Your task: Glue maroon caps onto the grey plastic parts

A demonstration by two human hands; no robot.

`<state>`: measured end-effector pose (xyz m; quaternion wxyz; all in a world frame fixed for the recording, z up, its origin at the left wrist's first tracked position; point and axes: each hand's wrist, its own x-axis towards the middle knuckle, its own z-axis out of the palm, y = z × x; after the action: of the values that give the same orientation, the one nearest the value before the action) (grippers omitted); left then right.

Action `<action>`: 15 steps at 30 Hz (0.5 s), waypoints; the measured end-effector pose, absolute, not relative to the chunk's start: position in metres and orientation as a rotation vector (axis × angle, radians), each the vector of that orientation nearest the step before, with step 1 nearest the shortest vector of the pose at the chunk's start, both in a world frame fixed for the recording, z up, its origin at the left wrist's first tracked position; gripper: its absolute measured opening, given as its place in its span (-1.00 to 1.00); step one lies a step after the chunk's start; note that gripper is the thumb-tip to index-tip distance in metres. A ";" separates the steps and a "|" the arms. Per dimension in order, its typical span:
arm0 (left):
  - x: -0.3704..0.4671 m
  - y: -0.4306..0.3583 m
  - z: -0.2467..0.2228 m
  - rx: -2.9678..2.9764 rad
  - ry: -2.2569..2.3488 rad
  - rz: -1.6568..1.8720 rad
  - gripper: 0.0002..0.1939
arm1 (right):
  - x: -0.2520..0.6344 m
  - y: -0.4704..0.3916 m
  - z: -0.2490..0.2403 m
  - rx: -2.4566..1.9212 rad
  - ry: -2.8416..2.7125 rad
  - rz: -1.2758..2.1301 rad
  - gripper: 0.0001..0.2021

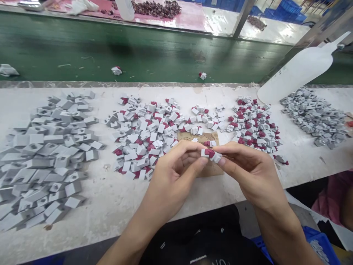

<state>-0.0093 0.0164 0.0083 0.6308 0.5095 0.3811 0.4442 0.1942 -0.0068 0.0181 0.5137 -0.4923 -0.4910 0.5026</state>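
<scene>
Between both hands is a small grey plastic part with a dark red piece in its middle (211, 154). My left hand (179, 165) pinches its left end between thumb and index finger. Its right end sits in the pinch of my right hand (248, 167). Just beneath the hands lies a brown cardboard piece (212, 171) with another grey-and-red part (210, 143) on it. A heap of grey-and-red parts (146, 132) spreads to the left of the cardboard, and a second such heap (255, 123) lies to its right.
Larger grey blocks (46, 151) cover the table's left side. Small grey pieces (317, 114) are piled at the far right, by a leaning white bottle (300, 71). Behind the table runs a green conveyor belt (154, 55) with a few parts on it. A blue crate (320, 243) stands lower right.
</scene>
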 end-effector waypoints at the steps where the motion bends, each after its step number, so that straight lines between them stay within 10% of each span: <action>1: -0.010 0.016 0.008 1.200 0.876 1.025 -0.91 | 0.194 -0.006 0.020 -1.183 -1.194 1.210 -0.82; 15: -0.083 0.133 0.066 1.655 1.510 0.724 -0.90 | 0.162 0.129 0.059 -1.472 -1.721 0.923 -0.70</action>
<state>-0.0828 0.1335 0.0655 0.3834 0.6492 0.5924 0.2839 0.1615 0.1286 0.0594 0.3409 -0.5659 -0.6616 0.3546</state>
